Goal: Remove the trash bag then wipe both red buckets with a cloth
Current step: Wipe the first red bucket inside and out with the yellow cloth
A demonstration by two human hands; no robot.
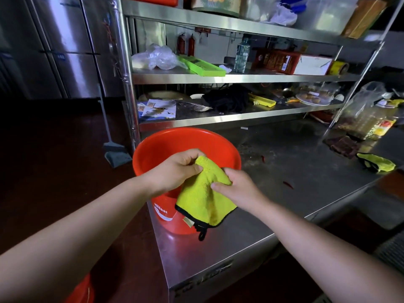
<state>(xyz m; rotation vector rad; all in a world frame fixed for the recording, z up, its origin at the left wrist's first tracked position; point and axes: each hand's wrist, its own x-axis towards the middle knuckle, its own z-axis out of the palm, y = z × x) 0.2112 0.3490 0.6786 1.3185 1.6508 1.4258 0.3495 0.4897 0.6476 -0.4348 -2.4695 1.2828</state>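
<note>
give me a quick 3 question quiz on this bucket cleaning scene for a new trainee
1. True or false: a trash bag lines the red bucket on the steel table.
2. Which hands hold the yellow cloth? A) left hand only B) right hand only C) both
3. Fill in: a second yellow cloth lies on the table to the ____ of the bucket.

Key: 1 false, no bag shows inside it; 2 C; 3 right.

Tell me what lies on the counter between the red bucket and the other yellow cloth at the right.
In the head view, bare steel counter with scattered red bits separates the bucket from the cloth.
</note>
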